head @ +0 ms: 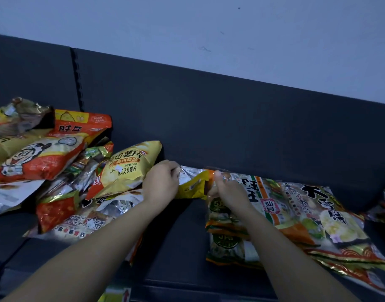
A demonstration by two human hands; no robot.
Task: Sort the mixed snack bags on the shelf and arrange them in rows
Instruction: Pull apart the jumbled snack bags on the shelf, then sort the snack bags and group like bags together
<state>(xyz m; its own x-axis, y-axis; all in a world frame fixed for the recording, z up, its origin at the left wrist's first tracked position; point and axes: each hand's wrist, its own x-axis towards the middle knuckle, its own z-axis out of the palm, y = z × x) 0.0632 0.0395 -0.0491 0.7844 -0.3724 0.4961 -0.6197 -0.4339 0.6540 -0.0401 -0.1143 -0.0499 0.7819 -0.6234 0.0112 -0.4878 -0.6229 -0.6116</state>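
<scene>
**Both hands on one yellow bag at the middle of the shelf**

Pinched between my two hands is a yellow-and-silver snack bag (190,185) lying at the back of the dark shelf (182,232). The left hand (161,184) has its fingers curled over the bag's crinkled silver end; the right hand (225,189) is closed on the opposite end, thumb up, right where that bag meets the neighbouring stack. I cannot tell how tightly either hand is squeezing, but both are clearly closed on the foil.

Just under and beside my right hand lies a green-and-orange rice cracker bag (259,203), flat on top of others of the same print, and touching it further right is a larger bag with big black characters (331,212), also lying flat. Together they form a loose row running toward the shelf's right end.

Left of my left hand, a yellow potato chip bag (127,168) leans on the mixed pile (56,182). That heap holds an orange bag with a cartoon face (36,159), silver foil packs and red ones, all overlapping at odd angles. Behind everything stands the dark back panel (230,118), with a pale wall (187,25) above it.
</scene>
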